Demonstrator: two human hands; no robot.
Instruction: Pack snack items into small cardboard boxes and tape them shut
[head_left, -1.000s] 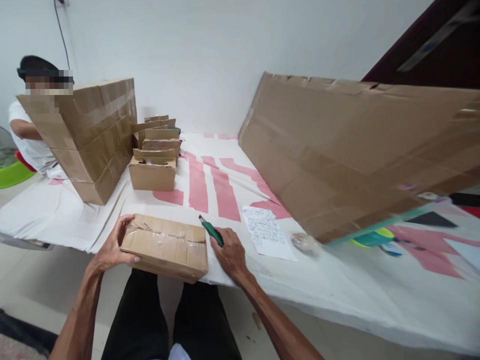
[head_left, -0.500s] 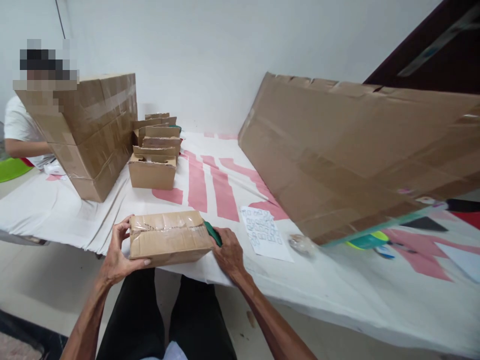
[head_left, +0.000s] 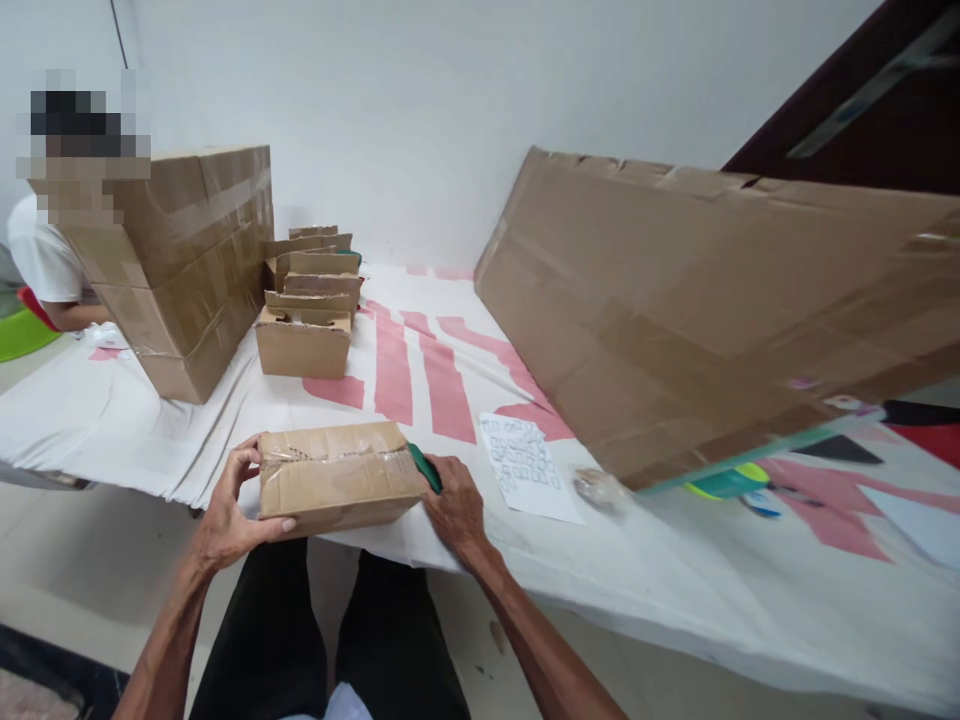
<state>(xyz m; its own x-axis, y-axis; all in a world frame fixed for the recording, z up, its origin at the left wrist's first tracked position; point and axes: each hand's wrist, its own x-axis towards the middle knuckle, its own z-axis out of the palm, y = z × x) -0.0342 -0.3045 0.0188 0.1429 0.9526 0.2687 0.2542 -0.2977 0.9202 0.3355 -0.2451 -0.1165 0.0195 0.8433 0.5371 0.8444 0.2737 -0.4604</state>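
Note:
A small brown cardboard box, sealed with clear tape, sits at the table's front edge, slightly tilted. My left hand grips its left end, thumb along the front face and fingers round the back corner. At the opposite end my right hand is closed round a green tool that looks like a flat handle. The tool lies against the box's right end. Its working end and most of my right fingertips are hidden.
Taped boxes form a tall stack at left, beside a row of open small cartons. A large cardboard sheet leans at right. Nearby lie a marked paper sheet and a tape roll. Behind the stack sits a person.
Both hands and the box are nearly still. The view has shifted very slightly. The person at left has leaned a little further left.

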